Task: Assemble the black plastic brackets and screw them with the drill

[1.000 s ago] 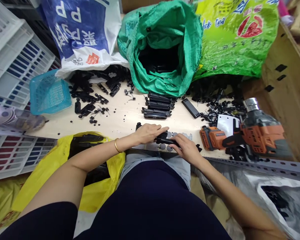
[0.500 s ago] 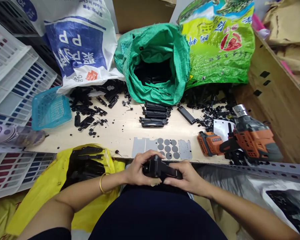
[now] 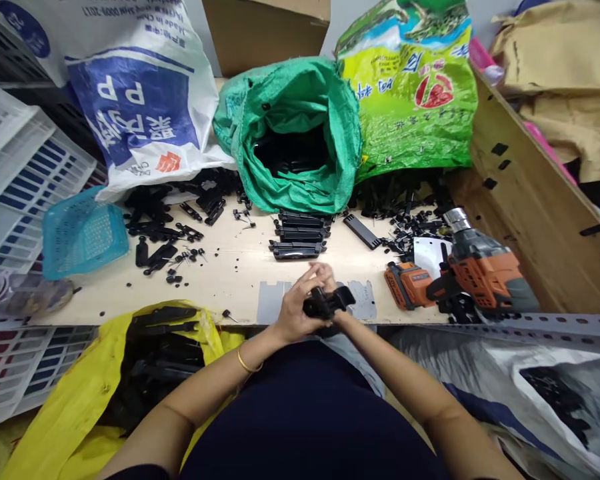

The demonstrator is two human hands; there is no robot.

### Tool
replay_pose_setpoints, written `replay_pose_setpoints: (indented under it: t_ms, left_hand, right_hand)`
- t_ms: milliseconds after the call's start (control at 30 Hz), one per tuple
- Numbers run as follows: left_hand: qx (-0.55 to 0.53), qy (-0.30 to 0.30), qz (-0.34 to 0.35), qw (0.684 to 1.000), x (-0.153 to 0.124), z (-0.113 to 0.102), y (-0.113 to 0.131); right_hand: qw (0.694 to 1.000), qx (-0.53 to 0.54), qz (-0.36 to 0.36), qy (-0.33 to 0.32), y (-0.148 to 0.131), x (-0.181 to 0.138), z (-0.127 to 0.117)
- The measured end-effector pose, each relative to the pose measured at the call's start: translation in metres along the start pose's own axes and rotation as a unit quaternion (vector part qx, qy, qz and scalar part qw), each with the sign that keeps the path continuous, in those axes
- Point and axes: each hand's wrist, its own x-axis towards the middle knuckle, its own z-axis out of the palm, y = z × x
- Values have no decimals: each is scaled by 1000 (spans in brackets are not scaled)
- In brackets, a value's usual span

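My left hand (image 3: 296, 308) and my right hand (image 3: 326, 280) are together just above the front edge of the wooden table (image 3: 220, 277), both closed around a small black plastic part (image 3: 327, 303). The right hand lies mostly behind the part and the left hand, so only its fingers show. Under the hands a grey template sheet (image 3: 270, 301) with dark round spots lies on the table. A neat stack of long black plastic pieces (image 3: 300, 235) sits a short way beyond the hands.
An orange power drill (image 3: 473, 273) lies at right among loose black parts (image 3: 405, 213). An open green sack (image 3: 295, 137), a blue-and-white sack (image 3: 140, 113) and a lime bag (image 3: 415, 87) stand behind. A teal basket (image 3: 83, 230) sits left; a yellow bag (image 3: 150, 353) of black parts hangs below.
Both hands came back off the table to my lap with the black part, then lifted it up over the table's front edge. The right hand has slid behind the part.
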Motion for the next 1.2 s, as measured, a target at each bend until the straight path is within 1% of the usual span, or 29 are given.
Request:
replay_pose_setpoints:
  t_ms: [33,67,167,233,300,333,400,500,567,633,700,733,767,800,833,867,900,933,967,1000,1033,1100,1200]
  left_hand:
    - [47,-16,2,999,2,3,-16]
    - [97,-31,4,995,4,6,-32]
    - [234,-99,-4,967,10,15,-72]
    - [295,-145,-8,944,14,22,-86]
    - [329,-179,-15,927,17,27,-91]
    - [340,-187,-22,921,19,29,-92]
    - [353,-196,-40,914,23,32,-92]
    - [350,-207,-60,912,29,33,-91]
    - [323,-205,-60,922,33,32,-90]
    - [285,-187,-49,939,37,27,-92]
    - [260,-154,-37,953,41,11,-97]
    - [260,-130,-42,956,44,-2,-103]
    - [271,-100,-59,956,47,-19,-110]
    - [290,-65,-90,951,49,-40,-120]
    - [317,-16,-144,937,51,-63,-131]
    - [348,25,-205,915,52,-88,-144]
    - [382,48,-265,884,52,-113,-156]
    - [420,41,-319,849,52,-138,-168]
    - [457,-5,-367,810,51,-159,-178]
    - [489,-57,-394,776,49,-178,-186]
    - [493,-80,-396,770,47,-192,-192]
    - [491,-123,-383,773,44,-209,-200]
    - [492,-162,-357,777,44,-218,-204]
  right_hand:
    - [999,-44,12,27,13,16,-9]
    - [996,-65,21,51,26,33,-20]
    - [982,-137,49,118,64,84,-57]
    - [978,-166,42,117,83,108,-74]
    - [977,-192,18,90,95,121,-83]
    - [975,-207,5,80,99,121,-86]
    - [969,-234,-17,75,103,113,-92]
    - [972,-227,-35,48,107,82,-104]
    - [975,-215,-49,14,112,55,-109]
    - [974,-212,-57,-49,120,32,-108]
    - [971,-223,-41,-79,128,17,-103]
    - [969,-230,-31,-84,132,12,-99]
    - [969,-233,-22,-82,134,10,-96]
    - [969,-233,-15,-82,135,8,-93]
    - [969,-230,-8,-86,135,8,-91]
    - [970,-225,-1,-90,133,7,-90]
    - [971,-220,6,-92,131,7,-89]
    - [972,-214,13,-92,128,6,-88]
    - [973,-210,19,-92,124,5,-87]
    - [974,-207,24,-91,121,3,-86]
    - [974,-206,28,-91,117,1,-84]
    - [973,-210,31,-90,111,-5,-80]
    - [972,-218,14,-86,107,-11,-76]
